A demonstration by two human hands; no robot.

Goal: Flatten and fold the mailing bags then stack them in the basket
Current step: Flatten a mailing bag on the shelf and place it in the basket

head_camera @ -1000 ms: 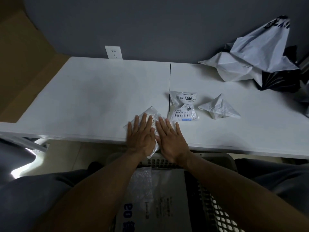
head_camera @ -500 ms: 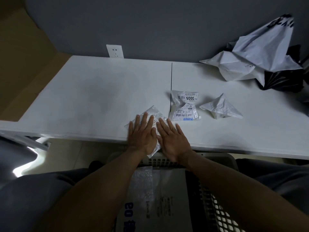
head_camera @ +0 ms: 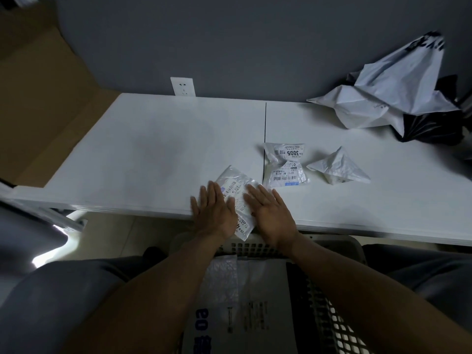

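Two flat hands press on a small clear mailing bag [head_camera: 236, 194] at the near edge of the white bench [head_camera: 153, 149]. The left hand [head_camera: 214, 214] covers its left half and the right hand [head_camera: 272, 213] its right, fingers [head_camera: 255, 194] straight, gripping nothing. The bag's near corner hangs just over the bench edge, above the plastic lattice basket [head_camera: 339, 325] on the person's lap.

From where I stand it looks like thin glossy film: very light, limp and creased, likely to slide on the smooth bench top and to spring back once the pressure goes. Its printed paper label probably stiffens the middle a little. That overhanging corner seems the easiest place to pinch it for a fold.

Just beyond lie a second labelled bag [head_camera: 286, 164] and a crumpled white bag [head_camera: 339, 169], peaked like a tent. A large white bag [head_camera: 383, 98] slumps against a black bag [head_camera: 431, 126] at the far right. A flattened pale bag [head_camera: 255, 290] with blue print lies in the basket.
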